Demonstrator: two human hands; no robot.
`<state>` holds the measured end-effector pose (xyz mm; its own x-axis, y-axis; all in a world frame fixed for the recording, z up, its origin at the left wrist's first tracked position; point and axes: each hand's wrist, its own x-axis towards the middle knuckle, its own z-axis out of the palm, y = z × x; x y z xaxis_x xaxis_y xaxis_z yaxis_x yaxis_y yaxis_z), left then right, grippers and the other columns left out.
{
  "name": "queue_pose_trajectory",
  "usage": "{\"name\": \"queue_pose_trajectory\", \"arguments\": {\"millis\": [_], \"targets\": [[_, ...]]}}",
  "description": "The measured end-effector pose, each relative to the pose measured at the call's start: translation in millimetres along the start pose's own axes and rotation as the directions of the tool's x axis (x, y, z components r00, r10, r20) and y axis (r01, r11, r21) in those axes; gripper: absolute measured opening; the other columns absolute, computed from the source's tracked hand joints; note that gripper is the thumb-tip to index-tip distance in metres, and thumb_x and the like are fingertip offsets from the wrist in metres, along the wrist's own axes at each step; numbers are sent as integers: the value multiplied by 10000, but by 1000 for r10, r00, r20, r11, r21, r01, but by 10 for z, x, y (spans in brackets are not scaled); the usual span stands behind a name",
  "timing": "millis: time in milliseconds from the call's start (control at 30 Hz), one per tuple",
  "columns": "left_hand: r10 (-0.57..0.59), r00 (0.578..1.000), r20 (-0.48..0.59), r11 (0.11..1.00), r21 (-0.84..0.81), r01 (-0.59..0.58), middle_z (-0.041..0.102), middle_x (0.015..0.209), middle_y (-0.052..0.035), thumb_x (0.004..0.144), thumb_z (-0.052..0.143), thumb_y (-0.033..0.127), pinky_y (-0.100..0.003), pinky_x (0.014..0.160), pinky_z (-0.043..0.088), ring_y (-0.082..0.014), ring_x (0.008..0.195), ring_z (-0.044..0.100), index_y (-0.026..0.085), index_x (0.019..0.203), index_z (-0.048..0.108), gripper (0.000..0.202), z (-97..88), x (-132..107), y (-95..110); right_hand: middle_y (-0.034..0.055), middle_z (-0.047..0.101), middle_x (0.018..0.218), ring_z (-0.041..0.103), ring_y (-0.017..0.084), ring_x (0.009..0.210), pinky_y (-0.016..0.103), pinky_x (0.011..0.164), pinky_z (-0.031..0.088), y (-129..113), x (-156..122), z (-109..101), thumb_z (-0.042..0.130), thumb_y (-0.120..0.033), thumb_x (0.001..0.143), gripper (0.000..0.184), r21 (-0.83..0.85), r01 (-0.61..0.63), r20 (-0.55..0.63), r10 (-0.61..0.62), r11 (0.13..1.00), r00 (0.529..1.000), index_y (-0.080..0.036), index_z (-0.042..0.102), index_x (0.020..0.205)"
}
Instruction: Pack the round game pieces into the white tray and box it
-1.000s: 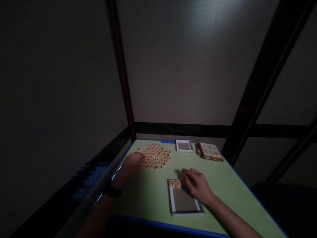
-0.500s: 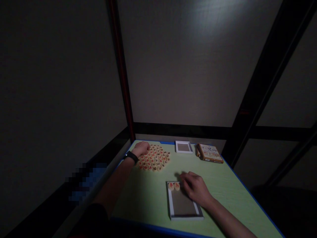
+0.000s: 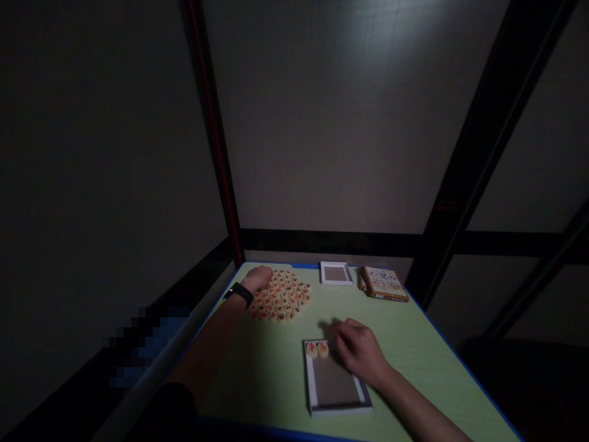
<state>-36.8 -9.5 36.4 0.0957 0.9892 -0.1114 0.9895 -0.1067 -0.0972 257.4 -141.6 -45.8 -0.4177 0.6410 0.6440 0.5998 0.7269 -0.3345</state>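
Observation:
Round Chinese chess pieces (image 3: 283,298), with red and dark characters, lie in a cluster at the far left of the table. My left hand (image 3: 258,278), with a dark watch on its wrist, rests at the cluster's far left edge, fingers curled down; whatever they grip is hidden. Near me lies a shallow white box tray (image 3: 338,383) with a grey-brown bottom. Two red-marked chess pieces (image 3: 317,349) sit side by side in its far left corner. My right hand (image 3: 361,350) hovers over the tray's far right corner, fingers bent inward, their contents not visible.
A second shallow white tray (image 3: 336,274) lies at the table's back edge. To its right is a printed game box (image 3: 384,283), slightly raised on something beneath. The green table (image 3: 414,362) has blue edging, and walls stand behind and to the left.
The view has shifted slightly, so the table and its objects appear a little further left. Both hands stay almost in place, and the same two pieces sit in the near tray.

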Motion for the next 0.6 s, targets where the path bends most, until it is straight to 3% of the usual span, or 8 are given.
{"name": "queue_pose_trajectory", "arguments": {"millis": [133,233,433,600], "targets": [[15,999,-29,1000,6,-14,732,1100,-148,844,582,196,-267,794,511,-244,1027,687,165,1023,709,222,-78,-23,51,36,634,694,601,159,620,257,592,428,-6,3,-17,439,-157,903,237,-7,10,0,-10,1000,1000,-181,674,911],[71,996,-54,997,-2,-72,732,1091,-140,878,560,233,-275,829,509,-240,1030,685,182,1052,701,230,-114,-16,204,34,624,688,589,157,613,258,583,418,-13,7,-34,441,-157,904,232,-24,24,1,-24,999,1000,-181,672,913],[201,977,-66,979,1,-202,701,1172,-157,895,556,227,-314,908,510,-260,1116,656,178,1098,692,249,-19,100,605,32,607,682,585,162,614,263,584,408,-17,-4,-37,435,-156,906,236,-57,16,11,-15,998,1000,-189,668,906],[223,974,-36,974,34,-222,690,1175,-191,864,574,173,-356,886,535,-284,1085,670,160,1098,699,265,21,181,708,28,595,668,566,162,627,263,586,389,-17,-10,-32,438,-154,904,220,-95,28,21,-26,995,999,-191,654,886]]}}
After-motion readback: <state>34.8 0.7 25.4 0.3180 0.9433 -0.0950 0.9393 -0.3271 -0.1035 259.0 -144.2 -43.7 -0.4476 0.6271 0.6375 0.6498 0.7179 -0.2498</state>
